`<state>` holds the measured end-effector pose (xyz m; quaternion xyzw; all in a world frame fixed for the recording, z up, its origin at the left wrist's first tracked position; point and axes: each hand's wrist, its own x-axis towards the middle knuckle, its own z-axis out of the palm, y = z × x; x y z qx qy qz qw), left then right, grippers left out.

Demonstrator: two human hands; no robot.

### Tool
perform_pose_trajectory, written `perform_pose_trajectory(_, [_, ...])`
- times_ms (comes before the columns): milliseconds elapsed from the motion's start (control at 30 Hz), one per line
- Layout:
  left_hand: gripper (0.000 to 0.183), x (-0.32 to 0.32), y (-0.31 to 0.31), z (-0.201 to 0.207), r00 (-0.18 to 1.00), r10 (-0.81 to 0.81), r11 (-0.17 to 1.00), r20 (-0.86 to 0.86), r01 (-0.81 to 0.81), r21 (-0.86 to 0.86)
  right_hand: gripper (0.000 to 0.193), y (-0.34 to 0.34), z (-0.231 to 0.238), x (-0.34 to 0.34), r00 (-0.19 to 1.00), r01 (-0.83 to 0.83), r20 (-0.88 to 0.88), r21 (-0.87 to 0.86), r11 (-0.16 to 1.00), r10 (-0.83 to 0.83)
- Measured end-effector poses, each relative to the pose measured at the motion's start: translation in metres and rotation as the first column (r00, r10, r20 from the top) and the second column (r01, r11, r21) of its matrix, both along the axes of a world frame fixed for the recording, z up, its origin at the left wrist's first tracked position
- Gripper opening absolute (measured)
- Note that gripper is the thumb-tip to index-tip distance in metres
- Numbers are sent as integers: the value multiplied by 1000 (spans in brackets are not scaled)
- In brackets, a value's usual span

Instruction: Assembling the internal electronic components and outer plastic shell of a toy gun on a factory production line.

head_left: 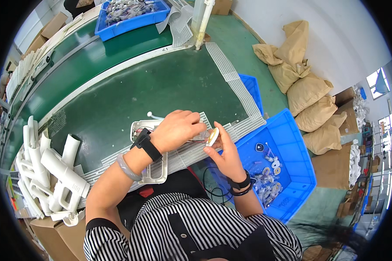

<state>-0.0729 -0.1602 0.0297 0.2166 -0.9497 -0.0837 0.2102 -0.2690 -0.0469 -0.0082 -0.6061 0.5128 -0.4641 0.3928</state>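
Observation:
My right hand (227,157) grips a small round white part (212,137) with a yellowish face, thumb below and fingers above. My left hand (177,130) reaches across close beside it, fingers bent and closed; what they hold, if anything, is hidden. Thin dark wires run between the hands. Beneath my left hand and wrist lies an opened white plastic housing (160,174), with reddish wires inside its upper end. A thin rod with a white ball end (150,114) sticks out beyond it. The housing rests on white perforated matting (178,158) at the table's near edge.
White handheld housings (59,174) are piled at the left. A blue bin (298,174) with small parts stands at the right, close to my right forearm. The green table (152,87) spreads ahead; beyond it is a filled blue tray (133,21). Brown sacks (309,93) line the wall.

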Motion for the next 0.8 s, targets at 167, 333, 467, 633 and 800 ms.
perform_pose_trajectory(167, [24, 2, -2, -3, 997, -16, 998, -82, 12, -56, 73, -9, -2, -10, 991, -104, 89, 56, 993, 99])
perform_pose_trajectory(333, [23, 4, 1, -5, 986, -6, 1000, -168, 7, 7, 72, -15, -5, -13, 929, -200, 347, 164, 966, 133])
perform_pose_trajectory(467, [20, -3, 6, -7, 983, 70, 994, -169, -54, 96, 68, -25, 1, -19, 944, -192, 303, 191, 963, 128])
perform_pose_trajectory(633, [15, -15, 6, -16, 958, 282, 955, -55, -274, 116, 58, -49, 2, -31, 978, -200, 81, 107, 974, 191])
perform_pose_trajectory(800, [10, -20, 11, -20, 925, 377, 916, -41, -366, 165, 58, -58, 3, -34, 971, -240, 31, 194, 951, 239])
